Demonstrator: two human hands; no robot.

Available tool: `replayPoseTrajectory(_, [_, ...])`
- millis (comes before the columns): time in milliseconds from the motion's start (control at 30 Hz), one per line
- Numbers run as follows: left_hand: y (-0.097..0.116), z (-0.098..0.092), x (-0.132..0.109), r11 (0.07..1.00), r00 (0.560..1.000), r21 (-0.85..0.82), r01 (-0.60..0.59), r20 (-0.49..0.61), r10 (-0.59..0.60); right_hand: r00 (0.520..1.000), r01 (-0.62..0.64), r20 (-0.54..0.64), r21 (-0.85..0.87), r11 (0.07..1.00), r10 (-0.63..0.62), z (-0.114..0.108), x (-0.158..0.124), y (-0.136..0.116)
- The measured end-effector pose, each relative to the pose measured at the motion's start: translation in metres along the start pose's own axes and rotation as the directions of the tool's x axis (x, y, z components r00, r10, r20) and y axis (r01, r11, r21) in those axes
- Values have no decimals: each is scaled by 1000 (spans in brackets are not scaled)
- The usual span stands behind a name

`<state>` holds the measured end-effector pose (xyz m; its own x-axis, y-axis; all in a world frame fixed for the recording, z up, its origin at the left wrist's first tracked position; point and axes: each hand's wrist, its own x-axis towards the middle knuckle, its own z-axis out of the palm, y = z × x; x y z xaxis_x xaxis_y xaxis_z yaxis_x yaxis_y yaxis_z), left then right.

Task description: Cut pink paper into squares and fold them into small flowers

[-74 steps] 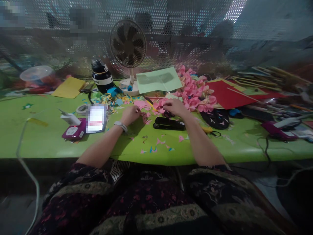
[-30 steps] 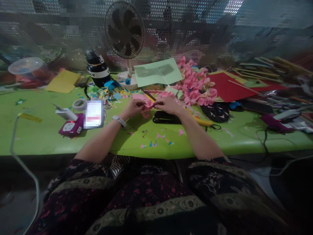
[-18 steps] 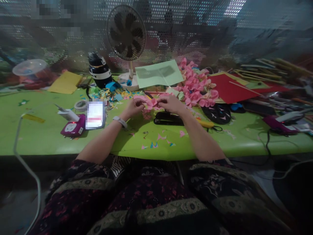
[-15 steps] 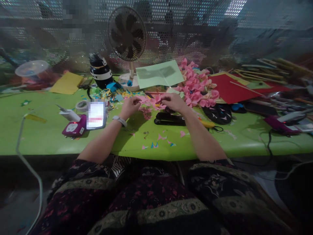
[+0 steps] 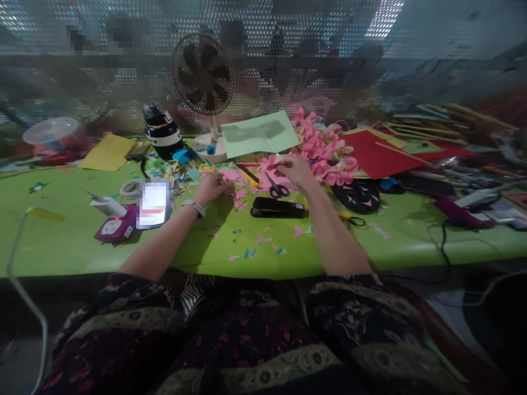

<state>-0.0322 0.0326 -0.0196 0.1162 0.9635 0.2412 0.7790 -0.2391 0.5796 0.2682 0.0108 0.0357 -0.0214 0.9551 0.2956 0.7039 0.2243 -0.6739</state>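
My left hand [image 5: 209, 188] has its fingers curled together at the left edge of some pink paper scraps [image 5: 239, 193]; what it holds, if anything, is hidden. With thumb and fingers pinched, my right hand [image 5: 300, 172] is closed at the edge of a pink paper piece [image 5: 269, 163]. Between the hands lie black-handled scissors [image 5: 279, 190] and a yellow-and-black cutter knife [image 5: 249, 175]. A black stapler [image 5: 276, 208] rests in front of them. Right behind my right hand is a heap of folded pink paper shapes [image 5: 323, 145].
A pale green sheet [image 5: 259, 134], a fan [image 5: 203, 77] and a black bottle [image 5: 161, 134] stand behind. To the left are a lit phone [image 5: 152, 204], a tape roll [image 5: 130, 189] and a purple socket box [image 5: 116, 225]. Red sheets [image 5: 376, 153] lie right. Small scraps dot the green table [image 5: 197, 252].
My hands have moved apart, the left one a little lower. The scissors and cutter knife now show between them. The whole view has shifted slightly.
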Motion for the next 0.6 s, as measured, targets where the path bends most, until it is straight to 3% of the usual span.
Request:
replayPoseTrajectory(133, [8,5,9,998,998,13,-59,-13,59,993,-87,-90,-48,995,82,-15,2,10])
replayPoseTrajectory(333, [46,27,23,973,973,5,-230,6,230,985,-171,-4,-42,984,171,-16,0,9])
replayPoseTrajectory(467, [73,44,40,940,939,66,-335,112,326,979,-201,26,-57,978,203,-16,-1,7])
replayPoseTrajectory(600, [93,62,62,929,915,82,-362,220,337,981,-185,-71,-71,980,181,-17,-1,8])
